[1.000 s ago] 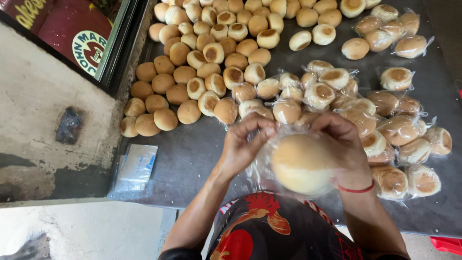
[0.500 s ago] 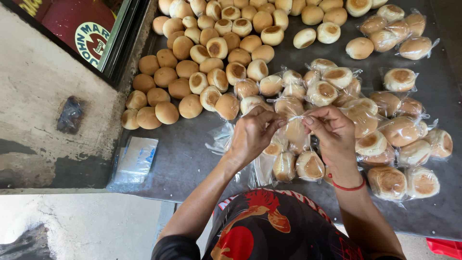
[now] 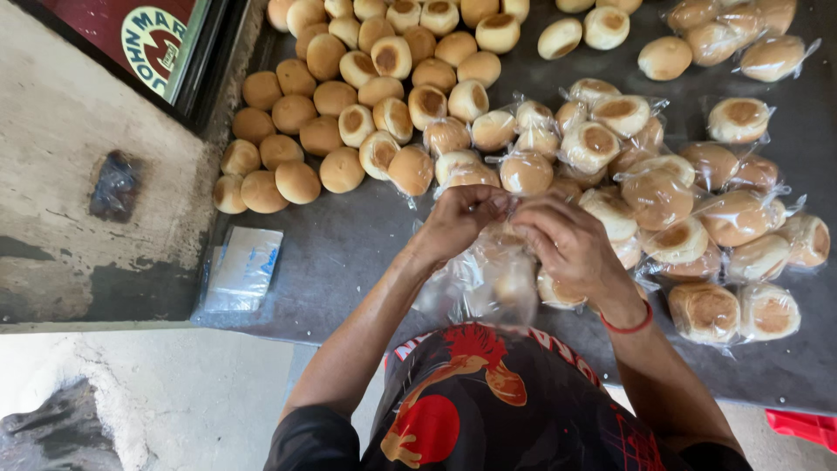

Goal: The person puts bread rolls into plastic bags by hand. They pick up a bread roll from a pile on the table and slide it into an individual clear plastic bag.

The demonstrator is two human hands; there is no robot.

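My left hand (image 3: 462, 222) and my right hand (image 3: 567, 240) meet over the middle of the dark table (image 3: 349, 253), both pinching the top of a clear plastic bag (image 3: 484, 288) that hangs blurred below them with buns inside. A red band circles my right wrist. Loose golden bread buns (image 3: 349, 113) lie in a heap to the upper left. Bagged buns (image 3: 697, 201) are piled to the right, close to my right hand.
A stack of flat clear plastic bags (image 3: 242, 269) lies at the table's left edge. A concrete ledge (image 3: 78, 201) with a dark lump runs along the left, under a red framed sign (image 3: 148, 44). A red object (image 3: 802, 427) shows at lower right.
A second ago my hands held one large bun in plastic near me. They have since come together higher up, gripping the neck of a bag that now swings with buns in it.
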